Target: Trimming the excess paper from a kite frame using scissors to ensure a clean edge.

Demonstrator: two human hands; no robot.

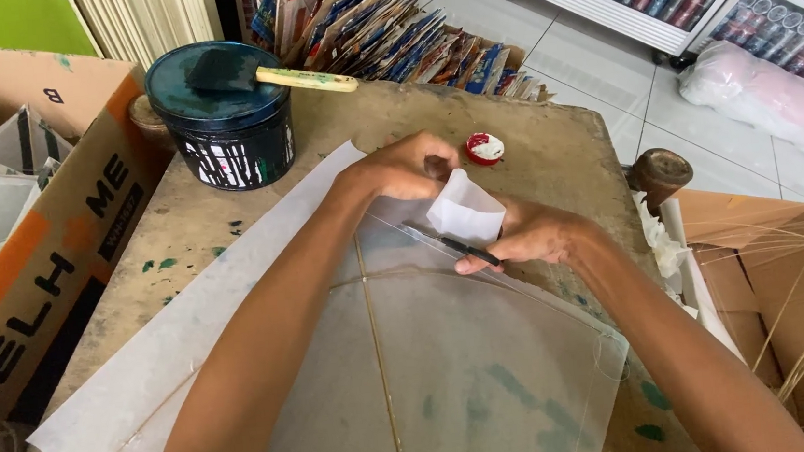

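White floor tiles and glass-fronted coolers fill the far right, while a worn, paint-flecked wooden surface (531,152) carries the work. At the left edge an open cardboard box (54,237) with orange and black print holds folded pale sheets. Far left on the surface stands a dark round paint tin (228,125), its side smeared white and red, with a foam brush (263,73) lying across its lid. Behind it, packs of colourful printed paper (384,24) lean in a row.

Across the middle lies a translucent white tissue-paper kite (415,370), spread flat over a larger sheet, with thin bamboo sticks (379,354) crossing under it and a string edge. The left hand (407,167) presses the kite's far tip, fingers curled together on the paper. A small white paper flap (464,209) stands folded up between the hands. The right hand (529,234) has its grip closed on a slim dark blade (452,243) lying against the paper. A small red-and-white cap (484,148) sits just beyond. At right, another cardboard box (763,253) holds thin straw-coloured sticks.
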